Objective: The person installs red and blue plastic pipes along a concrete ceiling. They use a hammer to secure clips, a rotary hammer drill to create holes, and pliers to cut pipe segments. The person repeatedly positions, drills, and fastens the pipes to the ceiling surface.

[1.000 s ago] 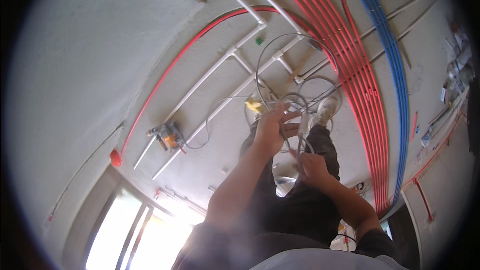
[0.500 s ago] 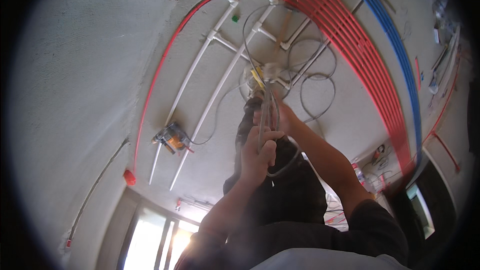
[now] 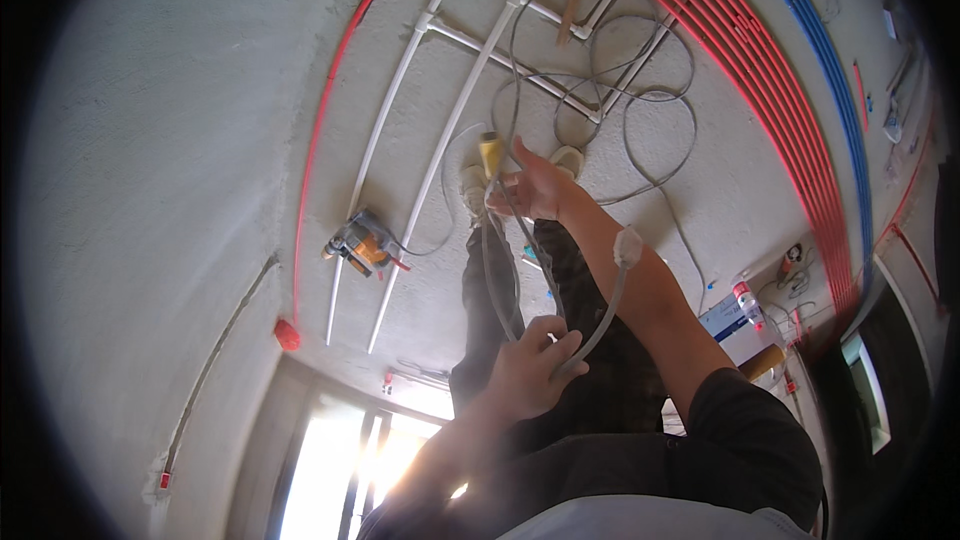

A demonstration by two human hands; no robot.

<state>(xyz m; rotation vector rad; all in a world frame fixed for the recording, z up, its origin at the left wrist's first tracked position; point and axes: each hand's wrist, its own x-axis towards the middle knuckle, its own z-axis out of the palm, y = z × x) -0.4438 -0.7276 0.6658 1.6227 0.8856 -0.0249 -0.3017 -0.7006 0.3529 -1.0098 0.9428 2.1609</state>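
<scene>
My left hand (image 3: 535,365) is closed round a grey cable (image 3: 603,320), low in front of my body. A short end of it bends up to the right and carries a pale plug-like end piece (image 3: 628,248). Strands of cable rise from that fist toward my right hand (image 3: 537,185), held farther out over my shoes. Its thumb stands apart and its fingers reach left, with cable passing at the fingertips. Just beyond them is a yellow cylindrical connector (image 3: 490,153) with a dark end. More of the grey cable lies in loose loops (image 3: 690,130) on the floor.
White pipes (image 3: 400,80) with fittings run along the floor, beside rows of red conduits (image 3: 760,100) and blue conduits (image 3: 810,50). An orange and grey power tool (image 3: 362,242) lies on the left. A bottle (image 3: 748,305) and a wooden strip (image 3: 571,5) are also on the floor.
My hands have drawn apart: the left has come down toward my body, and the right now shows with its thumb spread. The pale cable end has come into sight above my left hand.
</scene>
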